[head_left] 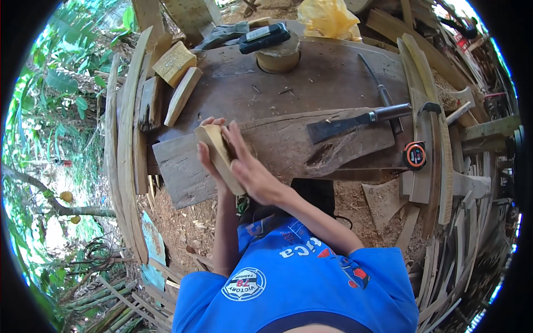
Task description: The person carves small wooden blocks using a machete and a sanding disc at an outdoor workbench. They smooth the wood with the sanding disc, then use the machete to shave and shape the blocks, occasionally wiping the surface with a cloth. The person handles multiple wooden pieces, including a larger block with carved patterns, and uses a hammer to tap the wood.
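Observation:
A pale, curved piece of wood (221, 161) is held tilted over the workbench, between my two hands. My left hand (209, 165) grips it from the left, the thumb on its near side and fingertips showing past the far end. My right hand (256, 176) lies along its right side with the fingers stretched out, touching the wood. Underneath is a long, weathered plank (186, 169) lying across the bench. On the plank's right part rests a wide-bladed chisel (344, 125). Behind that chisel's handle lies a thinner tool with a dark handle (384, 95).
An orange-and-black tape measure (414, 155) sits at the bench's right edge. A dark case (265, 38) tops a round wood block (279, 57) at the back. Wood offcuts (183, 95) lie back left, a yellow plastic bag (328, 19) behind. Shavings (189, 233) cover the ground.

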A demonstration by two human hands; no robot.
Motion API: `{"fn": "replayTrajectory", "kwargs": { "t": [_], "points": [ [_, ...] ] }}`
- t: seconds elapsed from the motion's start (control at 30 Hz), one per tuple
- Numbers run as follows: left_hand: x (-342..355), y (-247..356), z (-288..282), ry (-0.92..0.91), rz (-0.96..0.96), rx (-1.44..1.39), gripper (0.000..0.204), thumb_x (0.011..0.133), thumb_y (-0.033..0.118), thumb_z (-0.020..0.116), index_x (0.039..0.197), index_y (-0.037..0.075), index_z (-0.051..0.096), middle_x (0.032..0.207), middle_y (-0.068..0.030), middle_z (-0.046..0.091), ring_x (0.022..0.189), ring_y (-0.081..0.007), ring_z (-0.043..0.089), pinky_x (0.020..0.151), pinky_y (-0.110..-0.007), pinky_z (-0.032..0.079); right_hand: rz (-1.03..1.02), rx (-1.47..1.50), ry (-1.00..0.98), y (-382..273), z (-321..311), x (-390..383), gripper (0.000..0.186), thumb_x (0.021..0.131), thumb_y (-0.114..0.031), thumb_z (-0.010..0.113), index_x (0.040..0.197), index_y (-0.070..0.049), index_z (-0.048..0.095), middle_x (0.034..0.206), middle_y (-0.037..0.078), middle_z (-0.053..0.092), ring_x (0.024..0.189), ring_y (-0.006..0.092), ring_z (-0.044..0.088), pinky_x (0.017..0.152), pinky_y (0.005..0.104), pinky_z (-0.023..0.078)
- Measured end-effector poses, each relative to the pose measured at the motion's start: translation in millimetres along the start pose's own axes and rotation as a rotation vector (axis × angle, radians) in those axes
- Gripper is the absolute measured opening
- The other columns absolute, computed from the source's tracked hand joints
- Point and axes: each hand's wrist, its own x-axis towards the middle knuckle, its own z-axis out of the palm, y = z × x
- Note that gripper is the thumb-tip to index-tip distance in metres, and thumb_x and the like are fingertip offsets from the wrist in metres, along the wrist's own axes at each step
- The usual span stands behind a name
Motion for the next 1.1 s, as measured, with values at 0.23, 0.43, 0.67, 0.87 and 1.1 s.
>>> {"fn": "replayTrajectory", "kwargs": {
  "t": [0.23, 0.43, 0.67, 0.87, 1.1],
  "points": [
    [9.6, 3.9, -38.9, -0.224, -0.315, -0.22, 0.068, 0.086, 0.052, 0.046, 0.134, 0.007, 0.03, 0.128, -0.0163, 0.043, 0.115, -0.0304, 0.046, 0.096, -0.043, 0.041, -0.239, -0.312, -0.289, -32.0, 7.0, -5.1, 0.069, 0.09, -0.037, 0.043, 0.142, -0.001, 0.013, 0.145, 0.021, 0.017, 0.136, 0.0331, 0.014, 0.11, 0.0375, 0.011],
    [1.6, -1.3, -8.9, 0.057, -0.062, -0.154, 0.061, 0.09, 0.05, 0.037, 0.133, 0.007, 0.031, 0.127, -0.0161, 0.043, 0.117, -0.0282, 0.044, 0.091, -0.04, 0.044, -0.109, -0.459, -0.036, 8.7, -8.4, 34.9, 0.069, 0.087, -0.04, 0.046, 0.14, -0.003, 0.021, 0.146, 0.019, 0.017, 0.136, 0.0346, 0.011, 0.111, 0.0395, 0.01],
    [-1.3, 5.6, -24.4, -0.151, -0.132, -0.324, 0.056, 0.089, 0.052, 0.039, 0.128, 0.011, 0.038, 0.123, -0.0221, 0.045, 0.113, -0.0379, 0.046, 0.094, -0.044, 0.043, -0.18, -0.615, -0.197, -30.0, 13.1, -5.1, 0.078, 0.085, -0.05, 0.045, 0.142, -0.006, 0.015, 0.148, 0.018, 0.008, 0.136, 0.0386, 0.004, 0.109, 0.0472, 0.006],
    [-13.4, 2.0, 4.8, 0.253, 0.066, 0.241, 0.062, 0.088, 0.055, 0.038, 0.128, 0.008, 0.037, 0.116, -0.021, 0.049, 0.105, -0.0343, 0.052, 0.088, -0.042, 0.047, -0.143, -0.475, -0.095, -14.7, 5.2, 44.2, 0.064, 0.088, -0.034, 0.047, 0.142, -0.011, 0.021, 0.148, 0.015, 0.01, 0.136, 0.039, 0.006, 0.109, 0.0452, 0.005],
    [9.8, 8.8, -40.6, -0.036, -0.28, -0.161, 0.066, 0.086, 0.055, 0.044, 0.13, 0.008, 0.035, 0.121, -0.0214, 0.047, 0.107, -0.0346, 0.051, 0.092, -0.044, 0.043, 0.082, -0.316, -0.189, -43.3, -25.5, -38.4, 0.044, 0.088, -0.01, 0.05, 0.131, -0.005, 0.041, 0.131, 0.018, 0.042, 0.121, 0.0315, 0.042, 0.098, 0.0389, 0.036]
  ]
}}
